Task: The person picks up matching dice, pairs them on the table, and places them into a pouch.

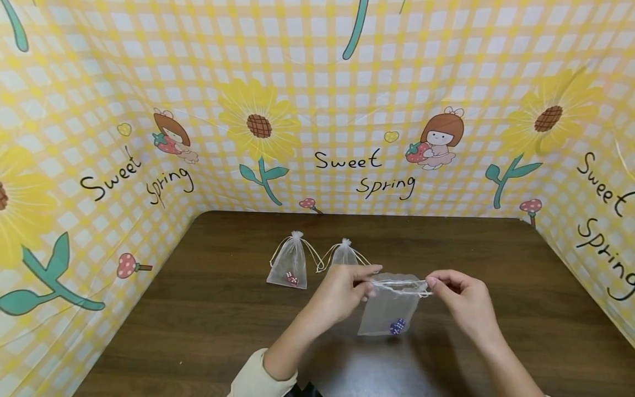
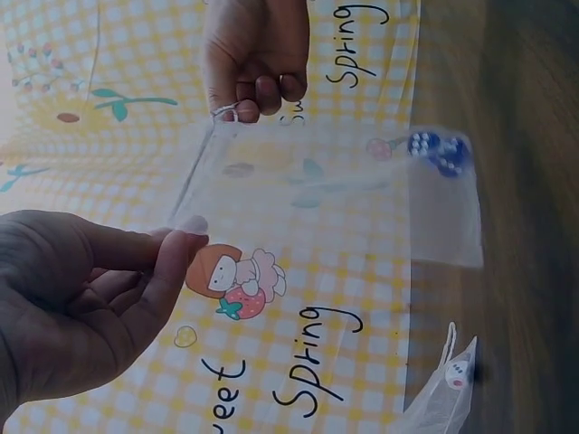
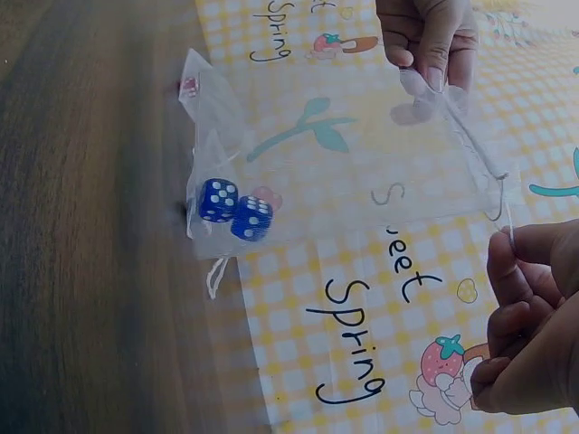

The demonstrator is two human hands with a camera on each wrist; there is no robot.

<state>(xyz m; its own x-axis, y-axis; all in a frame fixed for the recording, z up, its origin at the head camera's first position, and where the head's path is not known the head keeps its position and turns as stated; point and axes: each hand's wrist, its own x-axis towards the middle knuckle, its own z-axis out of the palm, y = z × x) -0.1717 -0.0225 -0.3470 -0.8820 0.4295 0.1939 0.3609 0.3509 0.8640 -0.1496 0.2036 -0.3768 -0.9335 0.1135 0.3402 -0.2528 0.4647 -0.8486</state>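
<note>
A sheer white drawstring bag (image 1: 384, 311) hangs upright over the table, its top edge stretched between both hands. Blue dice with white dots (image 3: 251, 219) lie in its bottom corner, on the right-hand side in the head view. My left hand (image 1: 339, 292) pinches one top corner between thumb and forefinger. At the opposite corner, my right hand (image 1: 466, 303) pinches the white drawstring (image 3: 509, 221) where it comes out of the hem. In the right wrist view the left thumb (image 3: 437, 63) presses against the mesh near the hem.
Two more sheer bags stand behind on the dark wooden table (image 1: 218, 331). The left bag (image 1: 290, 259), drawn closed, holds red dice (image 1: 291, 279); the other bag (image 1: 344, 253) is partly hidden by my left hand. A yellow checked cloth (image 1: 307, 110) walls the back and sides.
</note>
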